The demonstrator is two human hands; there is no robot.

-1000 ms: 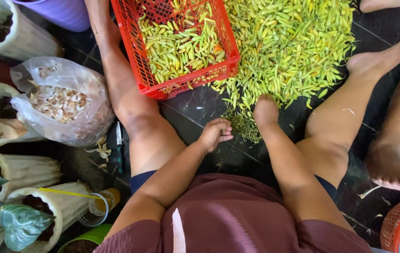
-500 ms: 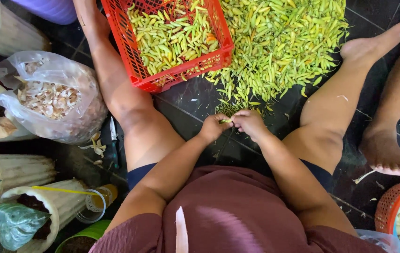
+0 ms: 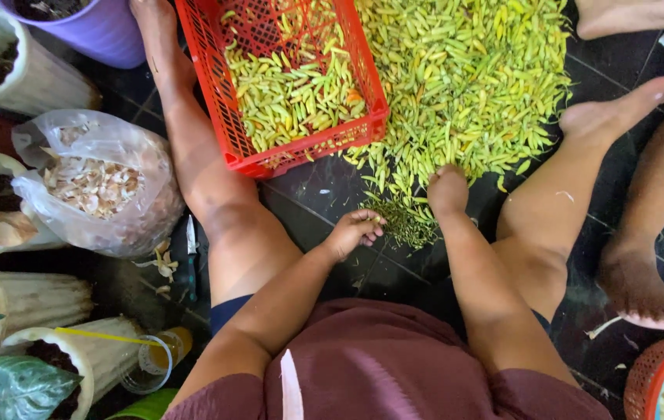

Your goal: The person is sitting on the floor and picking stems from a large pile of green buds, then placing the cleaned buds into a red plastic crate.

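The scene is viewed from above, with the person seated on a dark tiled floor (image 3: 316, 187), legs spread to either side of the work. The left hand (image 3: 357, 231) is held just above the floor between the thighs, its fingers curled together and pinched on what appears to be a small green chili; the item is too small for more to be told. The right hand (image 3: 447, 189) is pressed down into the near edge of the large heap of yellow-green chilies (image 3: 472, 85), with the fingers buried among the pods, so it cannot be told whether they are spread or closed on anything. Between the two hands, a small dark pile of plucked stems (image 3: 403, 222) is seen on the tiles, just beside the heap's edge. A red plastic crate (image 3: 301, 155), partly filled with chilies, is placed to the left of the heap and touches the person's left leg. Further left, a clear plastic bag of garlic skins (image 3: 95, 183) is set among several white sacks (image 3: 21, 70), and a small knife (image 3: 190, 237) lies on the floor beside the left thigh. Another person's bare feet (image 3: 643, 288) are seen at the right edge.
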